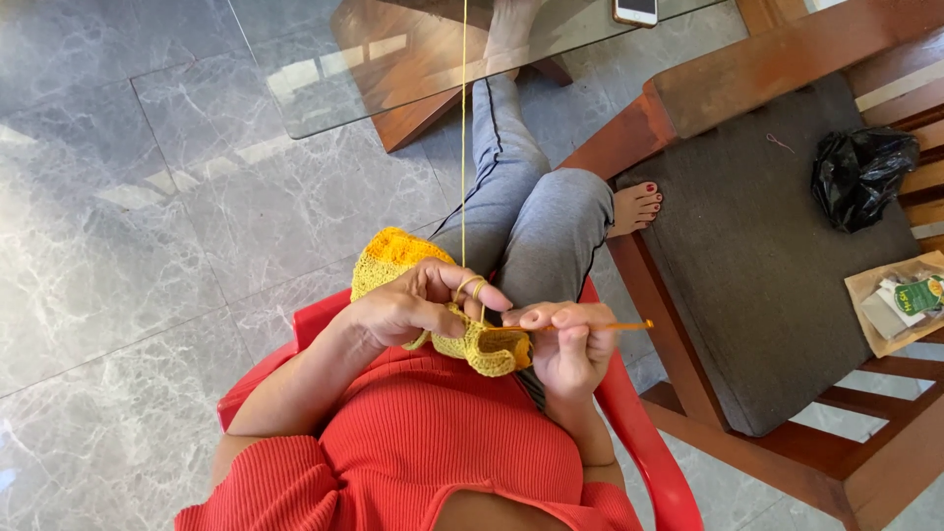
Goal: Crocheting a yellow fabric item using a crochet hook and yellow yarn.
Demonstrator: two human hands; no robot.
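- Wooden chair (747, 69), right of the right hand (570, 344): grey cushion (757, 265) bears black bag (860, 175), brown packet (900, 300), one bare foot (634, 206).
- Glass table (393, 49), beyond both hands: phone (635, 11) on top.

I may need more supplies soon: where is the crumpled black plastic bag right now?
In the head view, the crumpled black plastic bag lies at the upper right on the dark grey cushion of the wooden chair.
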